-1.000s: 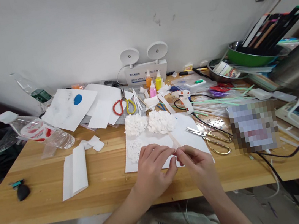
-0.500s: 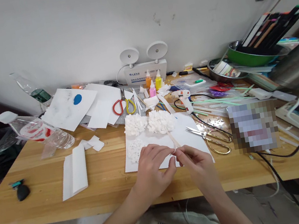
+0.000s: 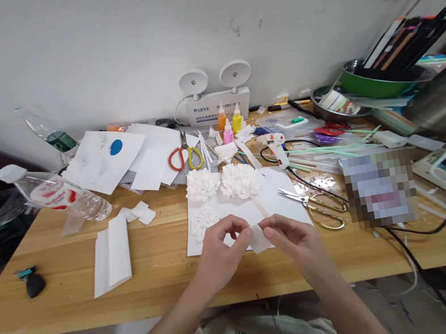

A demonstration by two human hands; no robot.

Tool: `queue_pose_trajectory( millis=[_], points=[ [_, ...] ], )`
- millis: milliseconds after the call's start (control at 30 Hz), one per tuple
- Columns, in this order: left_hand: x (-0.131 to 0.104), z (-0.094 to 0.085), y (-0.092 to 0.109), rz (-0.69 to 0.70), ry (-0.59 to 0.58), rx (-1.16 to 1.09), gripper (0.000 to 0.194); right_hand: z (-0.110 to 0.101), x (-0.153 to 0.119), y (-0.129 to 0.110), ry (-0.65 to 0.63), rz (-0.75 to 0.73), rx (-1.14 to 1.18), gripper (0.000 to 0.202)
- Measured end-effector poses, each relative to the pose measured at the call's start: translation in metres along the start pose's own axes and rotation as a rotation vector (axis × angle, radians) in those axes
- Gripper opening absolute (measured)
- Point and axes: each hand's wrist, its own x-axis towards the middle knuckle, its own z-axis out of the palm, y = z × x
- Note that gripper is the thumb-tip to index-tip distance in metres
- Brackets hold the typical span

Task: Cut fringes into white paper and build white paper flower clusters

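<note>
- Both hands pinch one small white paper piece: left hand holds its left edge between thumb and curled fingers, right hand grips its right side at the fingertips.
- Head view: the piece hangs just above the table's front edge, over the near edge of a white sheet.
- To work it well, I judge the pinches should stay light and close to the edges, since thin paper like this would crease or tear if pulled unevenly.
- It looks thin, limp, roughly square and plain white; any folds are too small to tell.
- Behind it on the sheet lie two fluffy white paper flowers, one on a wooden stick.
- Gold scissors lie just right of the sheet; a glue gun lies further back.
</note>
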Motion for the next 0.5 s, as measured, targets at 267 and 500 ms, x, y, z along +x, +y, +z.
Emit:
queue_pose_trajectory(
  millis=[267, 500],
  points=[
    [0.0024, 0.0014, -0.003, 0.001, 0.017, 0.041, 0.01, -0.0022, 0.0004, 0.0006, -0.024, 0.023, 0.023, 0.017],
    [0.0003, 0.0062, -0.0074, 0.11, 0.169, -0.043, 0.017, 0.0002, 0.0006, 0.0019, 0.074, 0.095, 0.02, 0.022]
  ],
)
